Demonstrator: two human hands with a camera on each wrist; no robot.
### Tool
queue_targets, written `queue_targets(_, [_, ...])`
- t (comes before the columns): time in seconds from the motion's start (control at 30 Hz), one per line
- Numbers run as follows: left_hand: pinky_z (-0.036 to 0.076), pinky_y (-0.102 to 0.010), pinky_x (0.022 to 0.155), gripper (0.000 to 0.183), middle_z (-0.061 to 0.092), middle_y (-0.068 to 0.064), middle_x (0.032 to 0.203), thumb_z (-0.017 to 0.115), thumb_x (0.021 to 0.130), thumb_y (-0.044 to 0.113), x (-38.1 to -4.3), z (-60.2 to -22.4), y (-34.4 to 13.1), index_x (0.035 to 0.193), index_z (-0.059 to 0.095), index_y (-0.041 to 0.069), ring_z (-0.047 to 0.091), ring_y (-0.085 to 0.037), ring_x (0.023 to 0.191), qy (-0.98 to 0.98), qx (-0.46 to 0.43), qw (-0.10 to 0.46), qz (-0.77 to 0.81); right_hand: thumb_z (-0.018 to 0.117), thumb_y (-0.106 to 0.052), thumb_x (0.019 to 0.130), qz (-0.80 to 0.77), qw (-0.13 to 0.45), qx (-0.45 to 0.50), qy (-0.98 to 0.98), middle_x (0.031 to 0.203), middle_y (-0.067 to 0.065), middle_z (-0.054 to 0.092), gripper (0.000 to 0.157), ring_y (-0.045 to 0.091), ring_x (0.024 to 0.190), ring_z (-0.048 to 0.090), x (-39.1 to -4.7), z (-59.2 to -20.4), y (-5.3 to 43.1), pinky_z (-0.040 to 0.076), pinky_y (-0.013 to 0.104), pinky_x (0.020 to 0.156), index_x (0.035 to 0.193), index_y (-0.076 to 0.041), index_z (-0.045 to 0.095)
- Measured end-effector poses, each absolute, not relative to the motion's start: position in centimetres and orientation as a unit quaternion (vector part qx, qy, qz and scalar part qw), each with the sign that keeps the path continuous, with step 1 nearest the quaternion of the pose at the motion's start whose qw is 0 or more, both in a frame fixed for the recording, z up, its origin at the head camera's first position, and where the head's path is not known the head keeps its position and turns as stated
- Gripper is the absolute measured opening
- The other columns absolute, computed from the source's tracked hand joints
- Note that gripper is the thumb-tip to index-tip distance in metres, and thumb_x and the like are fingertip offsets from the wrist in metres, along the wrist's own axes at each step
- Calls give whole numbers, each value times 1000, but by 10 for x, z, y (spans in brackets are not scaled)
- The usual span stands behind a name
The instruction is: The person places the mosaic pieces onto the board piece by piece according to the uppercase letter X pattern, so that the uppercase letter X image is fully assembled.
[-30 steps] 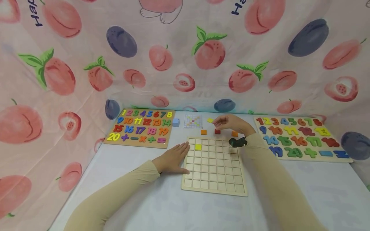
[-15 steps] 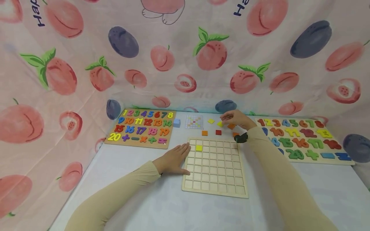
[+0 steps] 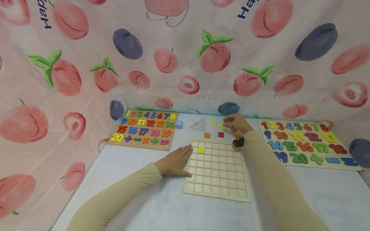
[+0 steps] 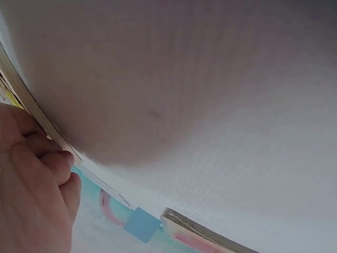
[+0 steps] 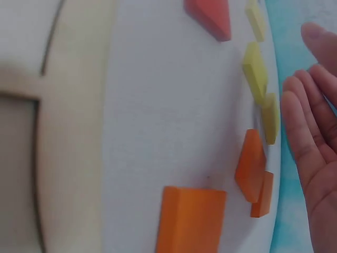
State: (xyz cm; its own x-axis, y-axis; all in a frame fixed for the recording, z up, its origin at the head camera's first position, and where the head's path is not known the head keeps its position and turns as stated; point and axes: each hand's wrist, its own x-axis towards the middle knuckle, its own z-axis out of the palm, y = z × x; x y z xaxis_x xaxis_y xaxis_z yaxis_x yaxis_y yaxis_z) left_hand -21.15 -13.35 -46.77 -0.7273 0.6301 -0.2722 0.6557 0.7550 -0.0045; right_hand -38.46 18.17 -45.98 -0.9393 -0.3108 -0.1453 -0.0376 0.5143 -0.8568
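Observation:
My left hand [image 3: 174, 161] rests with spread fingers on the left edge of a wooden grid board [image 3: 216, 175]. One yellow square tile [image 3: 201, 150] sits in a cell near its top left. Beyond the board, my right hand [image 3: 238, 123] hovers over loose tiles, fingers loosely extended. In the right wrist view, nothing lies between its thumb and fingers [image 5: 300, 126]. Close to them are yellow tiles [image 5: 255, 73] and orange tiles [image 5: 250, 166]. Nearer the board lie an orange tile [image 3: 207, 135] and a red tile [image 3: 221, 134]. The right hand partly hides a yellow tile [image 3: 223, 126].
A number puzzle board [image 3: 169, 148] stands at the back left, another number board [image 3: 300, 164] at the right. A small blue block [image 3: 179, 124] and a printed grid card [image 3: 196, 124] lie behind the grid board. A fruit-patterned cloth [image 3: 185, 64] encloses the table.
My right hand has moved right from above the red tile toward the yellow and orange tiles at the back. The left hand stays on the board edge; the head view shifts slightly.

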Motion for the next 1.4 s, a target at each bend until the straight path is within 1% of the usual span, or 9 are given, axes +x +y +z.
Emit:
queue_targets(0.1, [14, -36, 121, 107, 7, -13, 159, 45, 80, 76, -210, -469, -133, 151, 12, 3, 10, -24, 147, 928, 346, 126, -51, 69, -12, 85, -472, 141, -99, 865, 122, 23, 60, 43, 22, 102, 61, -387, -464, 182, 54, 22, 82, 123, 4, 58])
queue_targets(0.27, [14, -35, 121, 106, 7, -13, 159, 45, 80, 76, -209, -468, -132, 151, 12, 3, 10, -24, 148, 928, 348, 122, -56, 68, -7, 84, -468, 144, -98, 867, 124, 25, 59, 43, 33, 112, 57, -389, -468, 182, 51, 37, 95, 124, 4, 57])
queue_targets(0.53, [13, -35, 121, 107, 6, -12, 159, 45, 80, 76, -210, -469, -132, 151, 11, 4, 9, -23, 148, 928, 347, 126, -56, 67, -6, 85, -454, 161, -122, 868, 130, 25, 55, 46, 36, 120, 53, -388, -466, 179, 44, 45, 103, 128, 5, 54])
queue_targets(0.77, [12, -34, 121, 107, 5, -12, 159, 44, 80, 76, -210, -469, -132, 151, 9, 4, 8, -22, 148, 928, 345, 130, -60, 66, -2, 84, -432, 178, -127, 875, 130, 23, 56, 42, 35, 123, 51, -384, -462, 179, 42, 47, 105, 124, 2, 58])
queue_targets(0.9, [12, -34, 121, 107, 5, -12, 159, 43, 80, 76, -211, -469, -132, 151, 10, 4, 8, -23, 148, 928, 344, 129, -58, 66, 0, 83, -417, 184, -133, 880, 128, 24, 58, 40, 35, 119, 53, -383, -461, 179, 46, 45, 101, 123, 3, 59])
queue_targets(1.03, [12, -34, 121, 106, 5, -12, 159, 43, 80, 76, -210, -467, -132, 151, 10, 4, 8, -23, 148, 929, 342, 132, -58, 67, -1, 83, -397, 180, -143, 888, 122, 24, 61, 36, 34, 110, 58, -383, -460, 181, 53, 34, 89, 118, 4, 61])
queue_targets(1.17, [13, -35, 121, 106, 5, -12, 159, 43, 80, 76, -211, -467, -133, 151, 10, 4, 9, -23, 148, 929, 343, 130, -57, 68, -1, 83, -385, 179, -148, 893, 119, 24, 63, 33, 33, 106, 60, -383, -459, 182, 54, 26, 75, 115, 4, 63])
queue_targets(1.27, [13, -35, 121, 106, 5, -12, 159, 43, 80, 76, -212, -468, -134, 151, 10, 4, 9, -23, 148, 928, 344, 129, -57, 68, -1, 82, -382, 177, -147, 895, 118, 24, 63, 33, 33, 105, 60, -384, -460, 182, 53, 23, 70, 115, 3, 64])
queue_targets(1.4, [13, -35, 121, 106, 6, -12, 159, 43, 80, 76, -211, -468, -133, 151, 11, 4, 9, -23, 148, 928, 345, 128, -57, 70, 0, 80, -386, 172, -151, 894, 115, 24, 64, 33, 32, 101, 61, -384, -461, 181, 53, 22, 70, 113, 4, 64])
